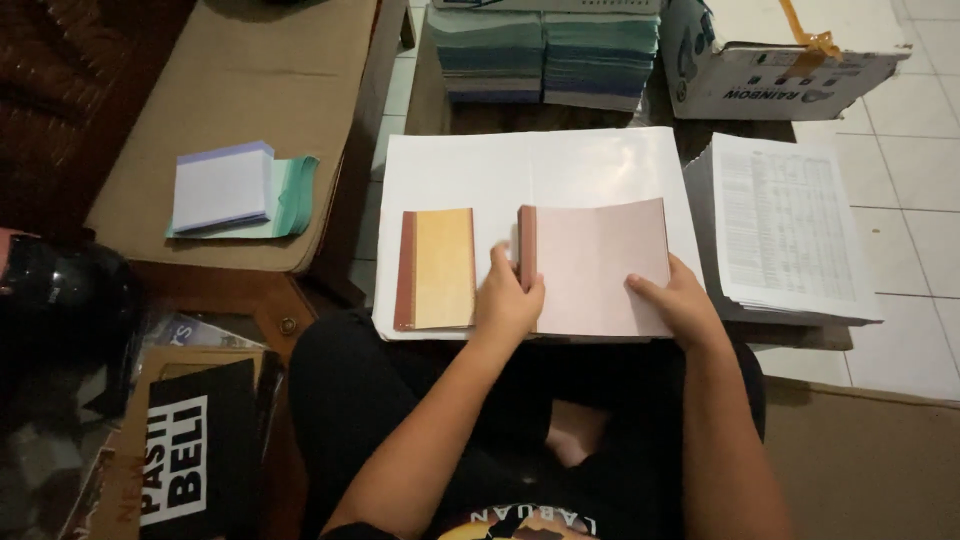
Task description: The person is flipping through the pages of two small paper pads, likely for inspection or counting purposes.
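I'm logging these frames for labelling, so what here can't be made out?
- Head view: the pink booklet's lower corners, covered by the left hand and right hand.
- The printed sheets' text, too small to read.
- The teal paper stacks, cut off by the top edge.
- The dark round object at far left, too dim to identify.

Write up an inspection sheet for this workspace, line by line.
Surface: white board across the lap, glossy.
Job's things: pink booklet with dark red spine; yellow booklet lying apart to its left.
Clutter: printed sheet stack; white notepad on green sheets; teal paper stacks; cardboard box.
Grippers: left hand grips the pink booklet at its spine; right hand presses its lower right corner.
Cables: nothing seen.
Surroundings: tiled floor, dim light.
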